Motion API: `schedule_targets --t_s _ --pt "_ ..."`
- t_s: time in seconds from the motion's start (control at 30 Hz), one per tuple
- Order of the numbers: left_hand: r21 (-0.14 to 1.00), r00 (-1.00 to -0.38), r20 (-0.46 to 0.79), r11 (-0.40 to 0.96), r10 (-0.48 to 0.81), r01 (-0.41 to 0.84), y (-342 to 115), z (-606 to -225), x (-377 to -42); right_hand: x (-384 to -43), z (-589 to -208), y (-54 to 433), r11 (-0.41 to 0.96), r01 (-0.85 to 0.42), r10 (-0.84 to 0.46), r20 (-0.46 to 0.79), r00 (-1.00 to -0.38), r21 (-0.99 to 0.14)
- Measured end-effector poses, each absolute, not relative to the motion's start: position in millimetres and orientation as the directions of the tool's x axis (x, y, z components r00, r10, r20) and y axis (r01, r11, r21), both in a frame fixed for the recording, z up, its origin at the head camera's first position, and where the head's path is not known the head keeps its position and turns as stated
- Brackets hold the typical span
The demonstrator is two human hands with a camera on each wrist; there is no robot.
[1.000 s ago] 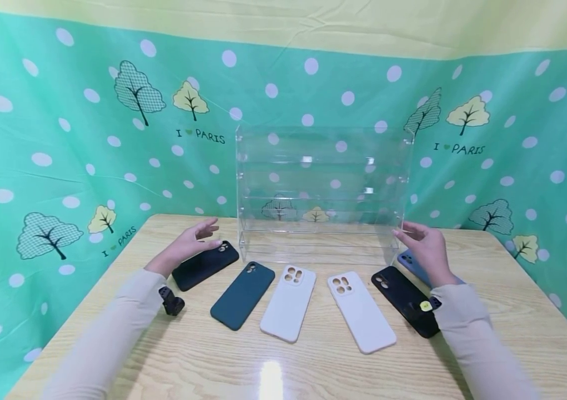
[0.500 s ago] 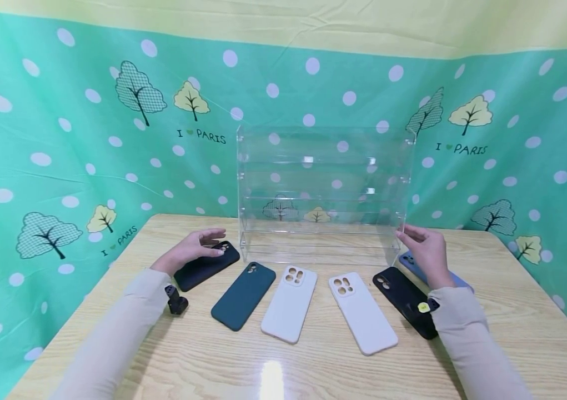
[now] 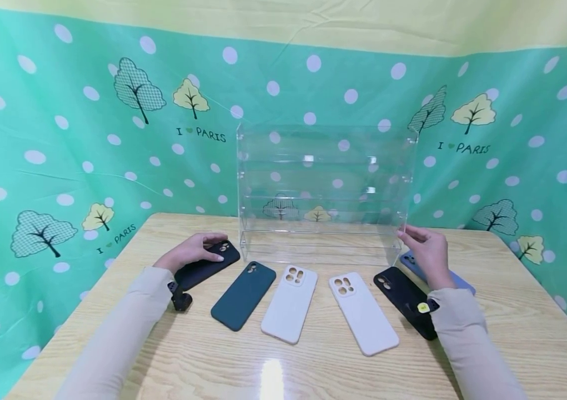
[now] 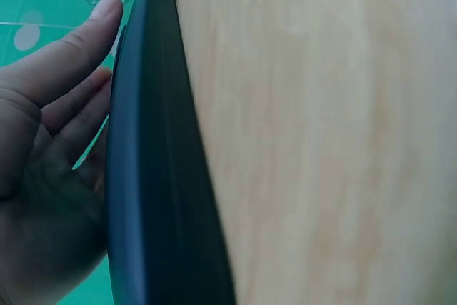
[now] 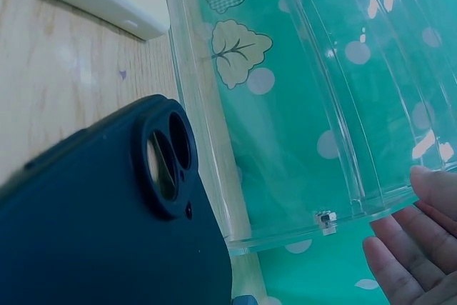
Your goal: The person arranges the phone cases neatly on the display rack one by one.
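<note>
A black phone case lies on the left of the table, its camera cutouts toward the back. My left hand hovers low over that case, thumb above its back and fingers toward the far long edge; in the left wrist view the thumb stands apart from the case. The fingertips are partly hidden behind it. At the right, my right hand holds the side panel of a clear acrylic shelf rack near its lower front edge. Its thumb is on the inner side, with the fingers outside.
Between the hands lie a dark green case, a white case and another white case. A black case and a blue case lie by the right forearm. A patterned cloth hangs behind the table.
My left hand has lowered and shifted slightly right over the black case, its raised fingers coming down. The right hand stays at the rack's side. The rack and cases keep their places.
</note>
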State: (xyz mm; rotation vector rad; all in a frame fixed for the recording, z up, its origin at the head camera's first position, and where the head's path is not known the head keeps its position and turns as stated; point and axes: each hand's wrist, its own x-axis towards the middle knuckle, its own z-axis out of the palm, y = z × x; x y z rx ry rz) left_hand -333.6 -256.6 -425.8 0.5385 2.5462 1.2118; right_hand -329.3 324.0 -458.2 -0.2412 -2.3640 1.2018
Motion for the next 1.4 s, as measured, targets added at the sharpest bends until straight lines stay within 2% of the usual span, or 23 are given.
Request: schedule_targets --t_s 0.17,0.63,0.93,1.4 --pt "0.731 -0.877 -0.06 0.619 0.477 0.286 -252.5 -423.5 -332.1 -329.3 -458.4 324.5 0.602 -0.05 0.349 0.319 -0.881 -0.797" --pt "0.68 -0.877 -0.045 0.657 0.479 0.324 -243.1 -417.1 -328.9 -326.3 -457.6 322.6 0.594 -0.073 0.342 0.334 -0.878 -0.801" --pt "0.665 -0.908 -0.079 0.701 0.411 0.259 -245.2 -407.5 -334.2 -326.0 -456.8 322.4 0.597 -0.061 0.352 0.329 -0.876 -0.8" --pt "0.744 -0.938 -0.098 0.65 0.333 0.153 -255.1 -370.1 -325.0 -325.4 -456.2 322.3 0.592 -0.086 0.338 0.344 -0.876 -0.801"
